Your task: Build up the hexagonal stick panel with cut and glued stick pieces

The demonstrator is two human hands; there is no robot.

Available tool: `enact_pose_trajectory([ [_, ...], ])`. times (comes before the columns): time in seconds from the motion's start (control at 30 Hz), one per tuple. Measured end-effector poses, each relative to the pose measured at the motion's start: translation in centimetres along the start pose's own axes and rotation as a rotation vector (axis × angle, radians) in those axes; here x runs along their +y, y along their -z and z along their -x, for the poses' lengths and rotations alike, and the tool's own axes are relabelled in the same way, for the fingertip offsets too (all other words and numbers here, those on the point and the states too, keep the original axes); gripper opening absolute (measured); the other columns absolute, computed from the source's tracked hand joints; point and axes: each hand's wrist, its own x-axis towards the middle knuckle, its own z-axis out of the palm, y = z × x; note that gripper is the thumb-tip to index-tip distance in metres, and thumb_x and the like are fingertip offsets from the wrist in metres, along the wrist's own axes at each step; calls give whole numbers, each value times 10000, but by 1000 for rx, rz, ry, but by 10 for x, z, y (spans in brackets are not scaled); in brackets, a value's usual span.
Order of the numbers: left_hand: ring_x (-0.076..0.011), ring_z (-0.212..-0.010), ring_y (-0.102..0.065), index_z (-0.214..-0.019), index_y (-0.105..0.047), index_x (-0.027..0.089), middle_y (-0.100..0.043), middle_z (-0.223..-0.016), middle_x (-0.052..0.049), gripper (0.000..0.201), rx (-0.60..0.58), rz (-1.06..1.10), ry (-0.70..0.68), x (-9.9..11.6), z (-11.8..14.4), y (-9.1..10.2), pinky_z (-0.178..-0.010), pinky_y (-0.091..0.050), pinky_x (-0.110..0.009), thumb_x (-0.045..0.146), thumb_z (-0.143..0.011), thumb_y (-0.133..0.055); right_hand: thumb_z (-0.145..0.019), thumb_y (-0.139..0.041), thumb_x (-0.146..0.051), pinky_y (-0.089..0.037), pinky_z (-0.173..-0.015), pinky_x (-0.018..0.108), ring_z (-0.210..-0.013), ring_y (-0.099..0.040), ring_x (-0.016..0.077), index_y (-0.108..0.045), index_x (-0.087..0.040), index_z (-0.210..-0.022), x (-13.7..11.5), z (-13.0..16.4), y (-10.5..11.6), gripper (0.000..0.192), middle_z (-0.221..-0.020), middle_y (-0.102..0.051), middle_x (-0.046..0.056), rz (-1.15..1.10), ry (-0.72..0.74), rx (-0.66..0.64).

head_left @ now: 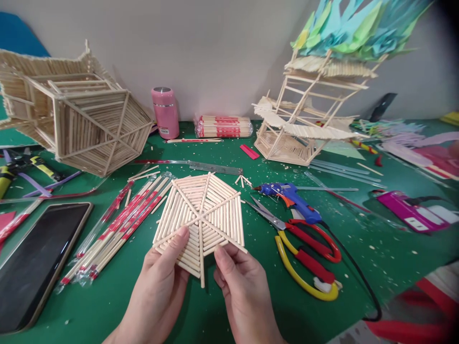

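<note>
Between my hands is a flat polygonal panel made of wooden chopsticks, with spokes meeting at the middle and cut sticks filling the wedges. The wedge nearest me on the right is only partly filled. My left hand grips the panel's near left edge, thumb on top and fingers beneath. At the near right edge, my right hand pinches the panel between thumb and fingers; whether a loose stick is also in that pinch I cannot tell. Just right of the panel lie scissors with red and yellow handles and a blue glue gun.
Wrapped chopsticks and a phone lie left. Behind stand a large stick structure, a pink flask, a chopstick pack and a paper-topped stick tower. Pliers sit far left; the glue gun's cord curves right.
</note>
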Motion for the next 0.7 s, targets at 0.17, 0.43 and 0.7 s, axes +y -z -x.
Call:
enact_pose_trajectory([
  [0.17,-238,-905,-664,-1030,-667,147,-716,-927,-83,291,17,7,6,0,0,0,-799,-559,-288,151,-739,-668,-657,-736,-413,-300,-451,226,-465,-296,81,-655,-187,-659,0,-1,1,239,-484,-418,-53,0,-14,-29],
  [0.43,-262,-907,-665,-1065,-652,136,-718,-937,-100,353,48,33,22,2,-3,1,-826,-550,-325,148,-714,-684,-599,-776,-395,-267,-414,207,-475,-330,76,-693,-188,-665,1,-6,2,232,-581,-561,-3,-51,19,-9],
  [0.7,-252,-933,-657,-1096,-633,146,-714,-965,-92,384,45,53,11,2,-3,1,-859,-532,-321,134,-716,-683,-616,-771,-363,-254,-419,193,-481,-305,57,-692,-187,-660,-4,-1,-2,198,-614,-557,-12,-74,25,3],
])
